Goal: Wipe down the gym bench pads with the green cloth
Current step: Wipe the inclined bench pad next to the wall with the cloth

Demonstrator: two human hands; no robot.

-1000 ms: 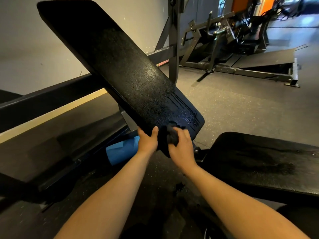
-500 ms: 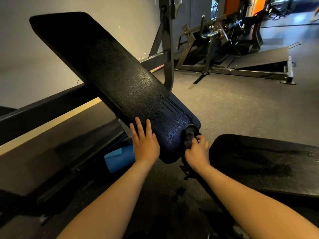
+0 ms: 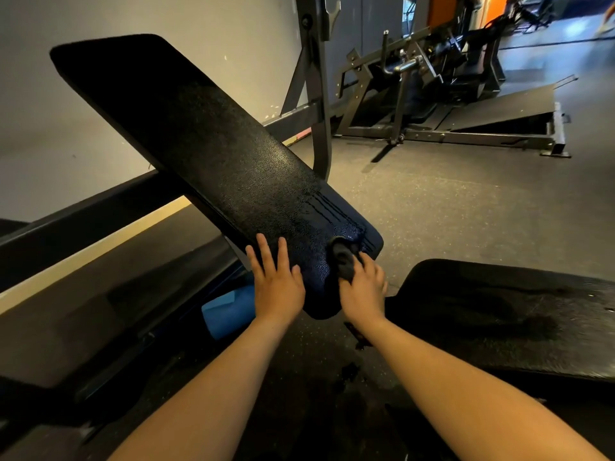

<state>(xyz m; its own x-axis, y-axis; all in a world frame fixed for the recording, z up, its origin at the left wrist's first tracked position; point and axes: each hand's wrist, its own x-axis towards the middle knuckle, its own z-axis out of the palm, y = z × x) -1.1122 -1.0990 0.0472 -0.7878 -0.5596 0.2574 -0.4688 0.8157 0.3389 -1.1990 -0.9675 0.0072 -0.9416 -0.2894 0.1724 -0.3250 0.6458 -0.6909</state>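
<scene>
While the left hand (image 3: 278, 287) lies flat, fingers spread, on the tilted black textured back pad (image 3: 213, 161),
the right hand (image 3: 362, 287) grips a dark bunched cloth (image 3: 344, 259) against its near right edge.

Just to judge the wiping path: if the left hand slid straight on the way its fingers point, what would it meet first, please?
Only more of the inclined back pad; the left hand already lies flat on it.
</scene>
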